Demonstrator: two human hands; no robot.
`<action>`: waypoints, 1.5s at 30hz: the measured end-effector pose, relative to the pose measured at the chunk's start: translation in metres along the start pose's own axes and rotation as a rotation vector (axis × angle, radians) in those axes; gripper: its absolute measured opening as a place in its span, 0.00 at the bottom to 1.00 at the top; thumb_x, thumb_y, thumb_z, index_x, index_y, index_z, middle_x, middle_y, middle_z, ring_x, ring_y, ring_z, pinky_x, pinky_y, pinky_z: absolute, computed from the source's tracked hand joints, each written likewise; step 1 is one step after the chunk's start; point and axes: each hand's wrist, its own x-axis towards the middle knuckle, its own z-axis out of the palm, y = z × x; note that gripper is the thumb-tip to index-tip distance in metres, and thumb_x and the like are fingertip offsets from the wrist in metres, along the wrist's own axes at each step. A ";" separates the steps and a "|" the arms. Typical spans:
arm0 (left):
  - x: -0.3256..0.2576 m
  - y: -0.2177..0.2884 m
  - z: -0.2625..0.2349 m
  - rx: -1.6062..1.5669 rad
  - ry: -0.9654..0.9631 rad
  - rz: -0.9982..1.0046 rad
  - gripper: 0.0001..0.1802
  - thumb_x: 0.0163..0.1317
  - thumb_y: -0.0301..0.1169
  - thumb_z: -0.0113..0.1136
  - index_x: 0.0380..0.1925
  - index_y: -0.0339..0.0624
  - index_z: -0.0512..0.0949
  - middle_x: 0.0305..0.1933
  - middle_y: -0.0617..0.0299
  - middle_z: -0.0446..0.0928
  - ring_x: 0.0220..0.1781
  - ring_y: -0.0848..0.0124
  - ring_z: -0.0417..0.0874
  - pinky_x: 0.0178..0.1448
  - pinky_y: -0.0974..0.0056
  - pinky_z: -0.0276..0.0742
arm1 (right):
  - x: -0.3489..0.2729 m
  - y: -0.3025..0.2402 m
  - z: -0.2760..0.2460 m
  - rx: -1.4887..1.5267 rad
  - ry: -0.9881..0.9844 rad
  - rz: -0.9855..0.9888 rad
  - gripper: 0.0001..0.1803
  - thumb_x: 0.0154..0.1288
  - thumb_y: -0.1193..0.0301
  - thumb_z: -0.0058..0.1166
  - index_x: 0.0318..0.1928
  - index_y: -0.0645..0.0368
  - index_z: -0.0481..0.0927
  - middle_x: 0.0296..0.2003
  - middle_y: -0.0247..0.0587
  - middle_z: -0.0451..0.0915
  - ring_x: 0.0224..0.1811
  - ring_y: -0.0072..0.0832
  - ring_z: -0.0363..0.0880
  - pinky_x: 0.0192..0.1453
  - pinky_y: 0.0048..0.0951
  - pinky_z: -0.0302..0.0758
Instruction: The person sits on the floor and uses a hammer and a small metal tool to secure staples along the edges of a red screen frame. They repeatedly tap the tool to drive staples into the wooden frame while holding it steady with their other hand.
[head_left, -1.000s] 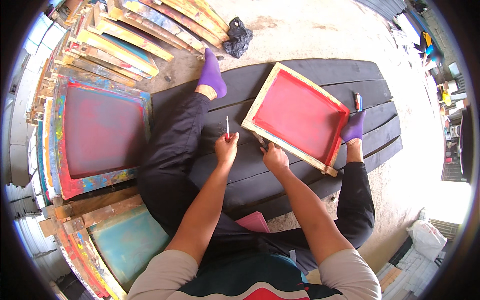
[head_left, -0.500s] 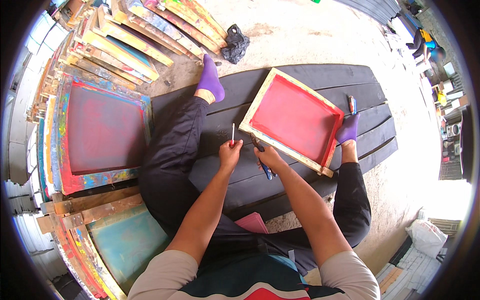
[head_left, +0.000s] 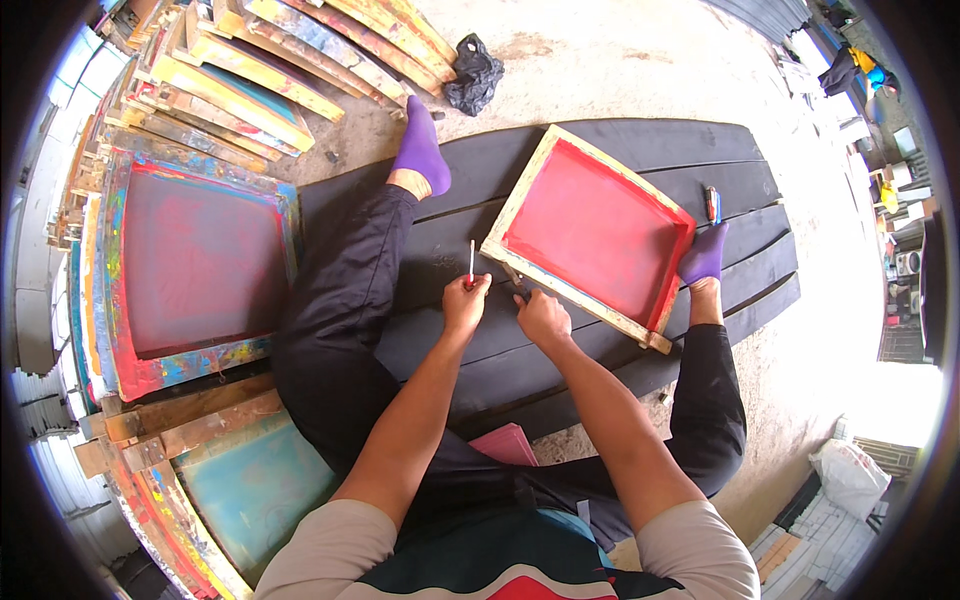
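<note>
A wooden screen-printing frame (head_left: 520, 189) with red-stained mesh lies on dark boards between my feet. My left hand (head_left: 463, 306) is closed around a screwdriver (head_left: 472, 257), its red handle mostly hidden and its thin pale shaft pointing up and away. To the right, my right hand (head_left: 545, 319) grips pliers (head_left: 516, 280), whose handles are largely covered by my fingers. The pliers' jaws are at the frame's near left edge, close to its corner; whether they pinch anything there is too small to tell.
Paint-smeared screen frames (head_left: 205, 348) stand at left, with more stacked frames (head_left: 240, 80) behind. A black plastic bag (head_left: 474, 75) lies beyond the boards (head_left: 660, 140). A small red-and-blue tool (head_left: 713, 205) rests by my right foot. Pink sheets (head_left: 505, 445) lie near my lap.
My right hand has turned, so the pliers' blue handles, visible before, are now hidden beneath it. The left hand with the screwdriver has shifted only slightly.
</note>
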 end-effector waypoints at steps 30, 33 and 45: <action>-0.006 0.015 -0.002 -0.145 -0.091 -0.138 0.16 0.68 0.41 0.69 0.29 0.40 0.80 0.25 0.64 0.78 0.12 0.79 0.67 0.13 0.68 0.60 | 0.027 -0.022 -0.075 -0.220 -0.255 -0.071 0.28 0.75 0.49 0.54 0.39 0.67 0.83 0.33 0.51 0.87 0.34 0.45 0.89 0.43 0.46 0.85; -0.013 0.028 0.007 -0.159 -0.060 -0.140 0.16 0.68 0.41 0.70 0.30 0.39 0.80 0.25 0.65 0.78 0.13 0.80 0.68 0.13 0.68 0.60 | 0.017 0.004 -0.037 -0.188 -0.114 -0.055 0.26 0.76 0.49 0.52 0.43 0.64 0.84 0.48 0.61 0.86 0.54 0.56 0.85 0.58 0.55 0.80; -0.009 0.030 -0.008 -0.146 -0.111 -0.247 0.18 0.68 0.46 0.70 0.37 0.40 0.84 0.30 0.63 0.82 0.11 0.79 0.68 0.14 0.68 0.61 | 0.003 0.025 0.000 -0.142 0.018 -0.215 0.27 0.74 0.46 0.54 0.44 0.61 0.80 0.37 0.59 0.86 0.43 0.56 0.87 0.49 0.54 0.83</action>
